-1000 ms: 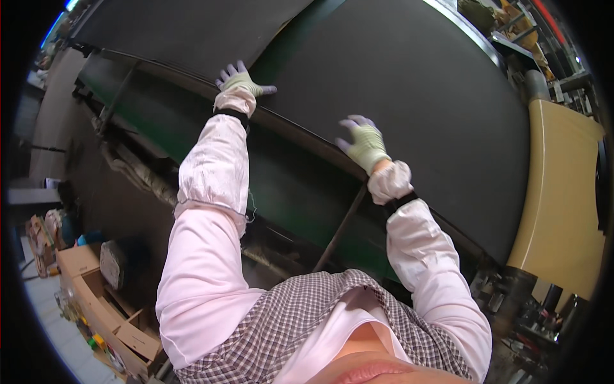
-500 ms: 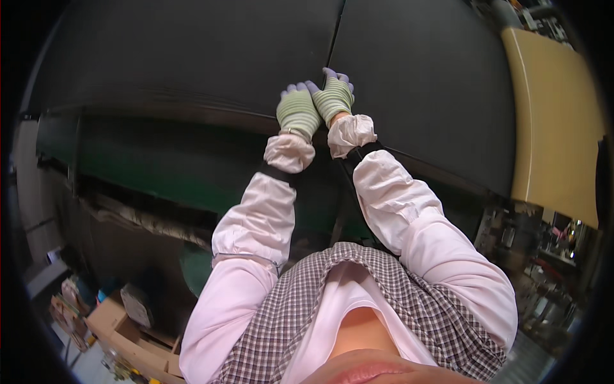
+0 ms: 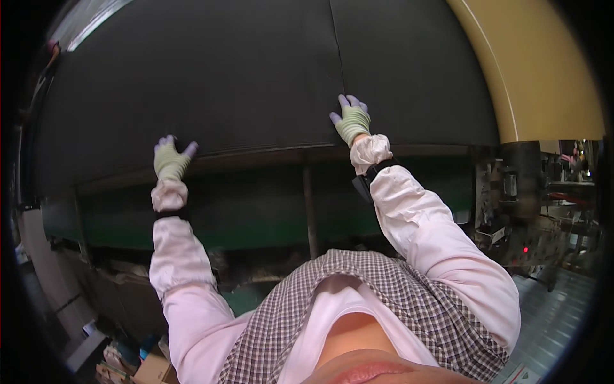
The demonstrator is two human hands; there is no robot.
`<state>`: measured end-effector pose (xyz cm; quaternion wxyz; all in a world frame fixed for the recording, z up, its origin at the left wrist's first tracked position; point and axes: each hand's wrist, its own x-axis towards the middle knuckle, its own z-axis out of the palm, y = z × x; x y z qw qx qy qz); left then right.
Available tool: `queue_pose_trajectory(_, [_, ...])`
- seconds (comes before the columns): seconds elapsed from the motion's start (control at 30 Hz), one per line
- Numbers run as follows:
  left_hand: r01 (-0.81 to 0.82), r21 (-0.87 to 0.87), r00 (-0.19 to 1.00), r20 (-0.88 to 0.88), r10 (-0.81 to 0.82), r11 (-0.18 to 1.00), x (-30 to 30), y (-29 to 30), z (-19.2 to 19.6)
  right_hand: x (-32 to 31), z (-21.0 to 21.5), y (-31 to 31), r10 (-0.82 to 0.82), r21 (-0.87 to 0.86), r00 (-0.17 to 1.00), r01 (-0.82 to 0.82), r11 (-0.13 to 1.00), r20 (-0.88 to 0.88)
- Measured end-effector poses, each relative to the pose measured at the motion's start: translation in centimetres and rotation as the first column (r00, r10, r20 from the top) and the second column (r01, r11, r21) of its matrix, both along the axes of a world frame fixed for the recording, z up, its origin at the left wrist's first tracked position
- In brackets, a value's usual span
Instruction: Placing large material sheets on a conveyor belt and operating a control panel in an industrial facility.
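Palms face down on both hands: the left hand (image 3: 171,160) has its fingers spread with the thumb well apart, resting at the near edge of the worktable (image 3: 275,150) over the larger black sheet (image 3: 211,77), and grasps nothing visible. Well to its right, near that same edge, the right hand (image 3: 352,121) has its fingers loosely parted by the near end of the seam (image 3: 337,48) between that sheet and the smaller black sheet (image 3: 409,70), which reaches a tan sheet (image 3: 543,70) toward the worktable's right end; whether these fingertips press down is unclear.
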<state>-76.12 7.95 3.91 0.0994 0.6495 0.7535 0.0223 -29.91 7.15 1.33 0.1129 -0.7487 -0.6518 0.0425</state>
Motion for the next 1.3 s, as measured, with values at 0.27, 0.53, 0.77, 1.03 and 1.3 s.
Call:
queue_pose_trajectory(0.27, [-0.100,0.203,0.991,-0.070,0.117,0.974,-19.6,2.7,-1.9,-0.5,0.8,0.1,-0.018,-0.108,0.991,0.033,0.994,0.132])
queue_pose_trajectory(0.53, [-0.056,-0.020,0.998,-0.020,0.055,0.998,-21.1,-0.2,-1.0,-2.1,7.8,0.3,-0.175,-0.359,0.955,0.254,0.898,0.237])
queue_pose_trajectory(0.77, [0.047,0.002,0.997,0.067,-0.047,0.999,-22.8,-1.1,-1.3,-4.9,12.8,0.4,-0.217,-0.459,0.919,0.357,0.813,0.330])
queue_pose_trajectory(1.03, [0.156,0.003,0.974,0.163,-0.155,0.988,-28.1,0.9,0.4,-10.9,19.3,0.1,-0.260,-0.384,0.888,0.407,0.829,0.379])
queue_pose_trajectory(1.3, [0.269,-0.017,0.935,0.245,-0.257,0.963,-36.4,-0.3,6.3,-20.3,23.8,-3.7,-0.279,-0.275,0.788,0.485,0.830,0.549])
